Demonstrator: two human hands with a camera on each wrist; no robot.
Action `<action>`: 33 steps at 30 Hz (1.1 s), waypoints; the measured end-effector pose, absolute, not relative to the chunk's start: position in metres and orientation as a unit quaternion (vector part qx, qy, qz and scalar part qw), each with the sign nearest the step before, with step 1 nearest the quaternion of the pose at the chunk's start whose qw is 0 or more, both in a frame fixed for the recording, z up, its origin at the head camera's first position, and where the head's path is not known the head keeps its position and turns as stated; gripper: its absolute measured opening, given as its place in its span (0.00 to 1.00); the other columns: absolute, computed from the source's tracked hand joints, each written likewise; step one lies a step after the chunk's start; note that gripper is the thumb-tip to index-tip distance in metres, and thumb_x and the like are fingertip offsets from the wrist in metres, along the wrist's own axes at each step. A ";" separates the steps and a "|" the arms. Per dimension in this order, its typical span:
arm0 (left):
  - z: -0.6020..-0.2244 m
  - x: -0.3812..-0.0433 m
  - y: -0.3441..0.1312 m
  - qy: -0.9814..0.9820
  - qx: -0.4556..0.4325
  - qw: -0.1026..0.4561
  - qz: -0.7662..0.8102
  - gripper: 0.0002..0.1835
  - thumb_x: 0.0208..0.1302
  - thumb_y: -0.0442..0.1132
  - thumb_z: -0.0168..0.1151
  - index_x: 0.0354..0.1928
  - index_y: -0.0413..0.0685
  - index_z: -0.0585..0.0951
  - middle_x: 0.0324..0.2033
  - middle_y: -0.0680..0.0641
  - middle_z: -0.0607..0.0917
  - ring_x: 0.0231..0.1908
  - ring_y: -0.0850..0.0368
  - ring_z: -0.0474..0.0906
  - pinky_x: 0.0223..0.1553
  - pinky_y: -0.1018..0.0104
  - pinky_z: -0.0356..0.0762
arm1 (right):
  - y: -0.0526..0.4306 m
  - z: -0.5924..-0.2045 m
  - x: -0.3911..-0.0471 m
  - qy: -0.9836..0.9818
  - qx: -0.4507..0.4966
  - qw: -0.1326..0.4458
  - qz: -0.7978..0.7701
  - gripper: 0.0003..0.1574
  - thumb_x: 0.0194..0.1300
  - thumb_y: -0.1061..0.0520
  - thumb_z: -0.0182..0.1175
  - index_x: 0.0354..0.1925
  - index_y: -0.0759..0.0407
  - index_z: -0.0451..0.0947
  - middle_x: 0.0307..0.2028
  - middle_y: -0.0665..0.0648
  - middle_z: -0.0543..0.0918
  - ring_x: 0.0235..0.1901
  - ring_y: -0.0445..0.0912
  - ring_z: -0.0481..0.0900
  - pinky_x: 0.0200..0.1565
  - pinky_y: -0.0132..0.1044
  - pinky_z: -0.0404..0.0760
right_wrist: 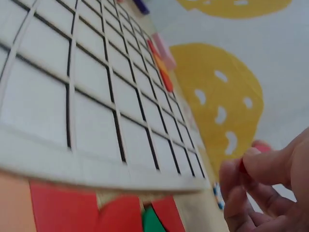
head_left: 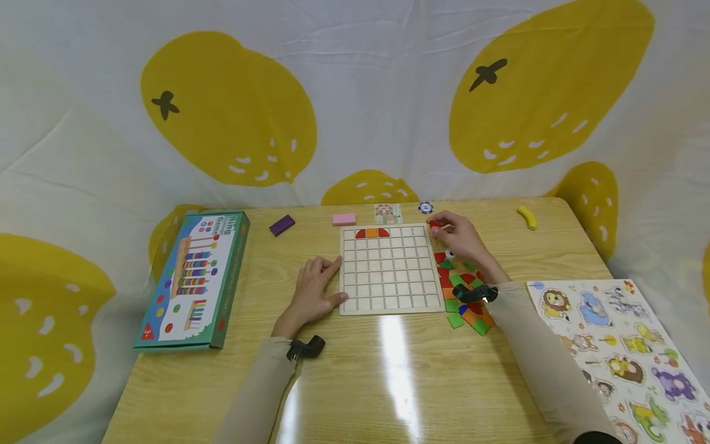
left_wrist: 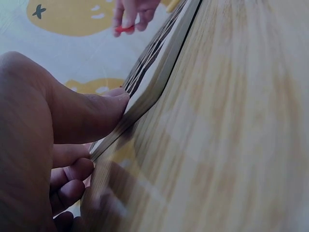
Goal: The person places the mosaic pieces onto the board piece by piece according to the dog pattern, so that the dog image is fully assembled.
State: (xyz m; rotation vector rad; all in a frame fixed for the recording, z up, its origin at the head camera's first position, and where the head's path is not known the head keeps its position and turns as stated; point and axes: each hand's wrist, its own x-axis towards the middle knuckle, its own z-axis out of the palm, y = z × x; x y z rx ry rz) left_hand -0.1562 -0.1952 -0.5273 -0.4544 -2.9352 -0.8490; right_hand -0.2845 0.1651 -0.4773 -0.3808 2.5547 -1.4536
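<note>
A square wooden grid board lies on the table. In its top row sit two red quarter-round pieces with an orange square piece between them. My left hand rests at the board's left edge, its thumb and index finger touching the rim. Beyond the board's top right corner, my right hand pinches a small red piece, mostly hidden by the fingers. Loose red, green, orange and blue pieces lie along the board's right side, partly under the right wrist.
A boxed ring game lies at left. Behind the board are a purple block, a pink block, a picture card and a poker chip. A yellow banana-shaped piece and an animal puzzle board lie at right.
</note>
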 end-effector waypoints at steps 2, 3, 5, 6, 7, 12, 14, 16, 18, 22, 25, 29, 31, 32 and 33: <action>-0.527 -0.156 -0.195 -0.951 -0.146 0.024 -0.273 0.46 0.57 0.57 0.66 0.75 0.52 0.62 0.52 0.46 0.70 0.50 0.49 0.61 0.54 0.53 0.56 | 0.155 -0.478 -0.283 0.845 -0.128 0.084 -0.513 0.20 0.72 0.56 0.58 0.58 0.61 0.74 0.47 0.64 0.82 0.43 0.58 0.82 0.41 0.42 0.80; -0.527 -0.157 -0.195 -0.951 -0.145 0.023 -0.273 0.46 0.57 0.57 0.66 0.75 0.52 0.62 0.52 0.46 0.70 0.50 0.50 0.61 0.54 0.53 0.56 | 0.150 -0.478 -0.282 0.837 -0.127 0.083 -0.525 0.20 0.71 0.55 0.59 0.58 0.61 0.73 0.45 0.64 0.82 0.43 0.58 0.83 0.42 0.42 0.80; -0.527 -0.157 -0.194 -0.951 -0.141 0.020 -0.274 0.46 0.56 0.56 0.66 0.75 0.53 0.61 0.53 0.47 0.69 0.50 0.50 0.61 0.54 0.54 0.55 | 0.140 -0.477 -0.280 0.824 -0.133 0.081 -0.544 0.21 0.70 0.55 0.60 0.58 0.61 0.74 0.43 0.66 0.84 0.43 0.61 0.82 0.41 0.44 0.80; -0.527 -0.157 -0.194 -0.951 -0.140 0.020 -0.275 0.46 0.56 0.56 0.66 0.75 0.53 0.61 0.53 0.47 0.69 0.50 0.50 0.61 0.54 0.54 0.55 | 0.134 -0.477 -0.280 0.819 -0.139 0.078 -0.551 0.21 0.70 0.56 0.61 0.58 0.60 0.75 0.43 0.66 0.84 0.43 0.61 0.82 0.41 0.45 0.80; -0.527 -0.157 -0.194 -0.951 -0.140 0.021 -0.275 0.46 0.56 0.55 0.66 0.75 0.53 0.61 0.52 0.47 0.69 0.49 0.50 0.61 0.54 0.54 0.55 | 0.129 -0.476 -0.279 0.814 -0.146 0.076 -0.557 0.20 0.69 0.56 0.61 0.57 0.59 0.76 0.44 0.66 0.85 0.44 0.61 0.82 0.39 0.44 0.80; -0.527 -0.157 -0.196 -0.951 -0.141 0.019 -0.276 0.46 0.56 0.55 0.66 0.76 0.53 0.61 0.52 0.48 0.69 0.49 0.51 0.60 0.53 0.54 0.55 | 0.099 -0.476 -0.279 0.800 -0.171 0.076 -0.570 0.23 0.65 0.57 0.66 0.58 0.60 0.79 0.47 0.65 0.85 0.46 0.55 0.84 0.44 0.41 0.82; -0.528 -0.157 -0.196 -0.951 -0.142 0.017 -0.276 0.46 0.57 0.55 0.66 0.76 0.54 0.61 0.52 0.48 0.69 0.49 0.51 0.60 0.53 0.55 0.55 | 0.084 -0.476 -0.279 0.802 -0.178 0.074 -0.566 0.24 0.63 0.56 0.67 0.57 0.59 0.80 0.46 0.63 0.85 0.45 0.51 0.84 0.43 0.37 0.82; -0.528 -0.157 -0.197 -0.950 -0.143 0.017 -0.277 0.46 0.57 0.55 0.66 0.76 0.54 0.61 0.51 0.48 0.69 0.49 0.51 0.60 0.53 0.55 0.55 | 0.069 -0.477 -0.280 0.812 -0.192 0.069 -0.547 0.24 0.62 0.55 0.69 0.56 0.58 0.81 0.45 0.60 0.86 0.43 0.49 0.85 0.42 0.36 0.82; -0.528 -0.158 -0.197 -0.950 -0.144 0.018 -0.275 0.45 0.57 0.56 0.66 0.76 0.55 0.61 0.51 0.48 0.69 0.49 0.51 0.60 0.54 0.54 0.56 | 0.054 -0.479 -0.280 0.826 -0.212 0.055 -0.520 0.22 0.60 0.54 0.70 0.53 0.57 0.83 0.44 0.57 0.86 0.40 0.47 0.84 0.40 0.36 0.81; -0.529 -0.159 -0.198 -0.950 -0.147 0.017 -0.273 0.45 0.58 0.56 0.66 0.76 0.56 0.60 0.52 0.48 0.69 0.50 0.51 0.61 0.54 0.53 0.56 | 0.025 -0.486 -0.281 0.860 -0.252 0.022 -0.444 0.19 0.55 0.53 0.74 0.46 0.54 0.86 0.39 0.55 0.84 0.35 0.46 0.79 0.39 0.38 0.76; -0.530 -0.160 -0.198 -0.950 -0.149 0.016 -0.272 0.45 0.58 0.57 0.66 0.76 0.56 0.61 0.52 0.48 0.69 0.51 0.51 0.61 0.55 0.53 0.56 | 0.011 -0.492 -0.281 0.878 -0.260 0.016 -0.403 0.18 0.53 0.52 0.76 0.44 0.52 0.87 0.36 0.54 0.81 0.34 0.46 0.74 0.38 0.39 0.72; -0.530 -0.160 -0.197 -0.951 -0.150 0.015 -0.271 0.45 0.58 0.57 0.66 0.76 0.56 0.61 0.52 0.48 0.69 0.51 0.51 0.61 0.57 0.53 0.56 | 0.001 -0.498 -0.281 0.896 -0.250 0.029 -0.366 0.19 0.53 0.48 0.76 0.44 0.50 0.88 0.36 0.52 0.79 0.35 0.46 0.71 0.38 0.40 0.69; -0.530 -0.160 -0.198 -0.951 -0.150 0.016 -0.269 0.45 0.58 0.56 0.66 0.76 0.55 0.61 0.52 0.48 0.69 0.50 0.52 0.61 0.56 0.53 0.56 | -0.001 -0.499 -0.281 0.902 -0.246 0.037 -0.353 0.20 0.53 0.46 0.75 0.45 0.48 0.88 0.36 0.51 0.79 0.35 0.45 0.72 0.38 0.40 0.70; -0.530 -0.160 -0.199 -0.952 -0.149 0.017 -0.268 0.45 0.58 0.56 0.66 0.76 0.55 0.61 0.51 0.48 0.69 0.50 0.52 0.61 0.56 0.53 0.56 | -0.002 -0.499 -0.281 0.905 -0.243 0.039 -0.348 0.20 0.53 0.45 0.75 0.45 0.48 0.88 0.36 0.51 0.79 0.36 0.45 0.72 0.37 0.40 0.70; -0.530 -0.160 -0.199 -0.952 -0.148 0.018 -0.267 0.45 0.58 0.56 0.67 0.76 0.55 0.61 0.51 0.49 0.69 0.50 0.52 0.61 0.56 0.54 0.56 | -0.003 -0.499 -0.282 0.906 -0.242 0.039 -0.345 0.21 0.53 0.45 0.75 0.46 0.47 0.88 0.37 0.51 0.79 0.36 0.45 0.73 0.37 0.40 0.71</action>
